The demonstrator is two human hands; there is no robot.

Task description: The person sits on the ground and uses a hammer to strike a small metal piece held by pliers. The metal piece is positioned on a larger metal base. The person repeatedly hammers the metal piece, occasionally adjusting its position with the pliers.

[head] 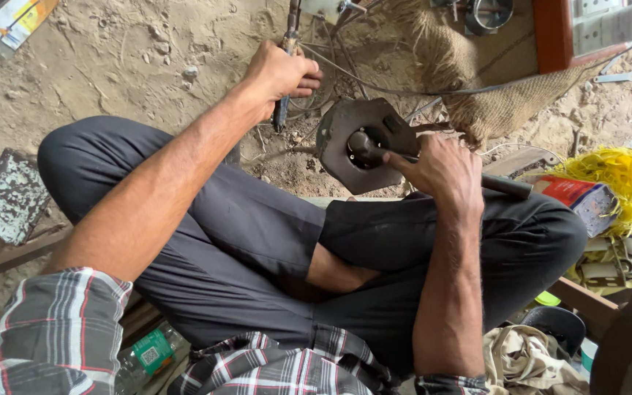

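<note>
Seated cross-legged in dark grey trousers, plaid sleeves rolled above bare forearms. Left hand (278, 73) stretched forward, fingers curled shut in a fist-like grip. Right hand (440, 170) nearer the knee, wrist bent, fingers closed, thumb pressing forward.

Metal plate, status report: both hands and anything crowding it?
Left hand shut on a thin tool. Right hand shut on a dark rod at the metal plate. Loose wires and burlap close behind.
</note>
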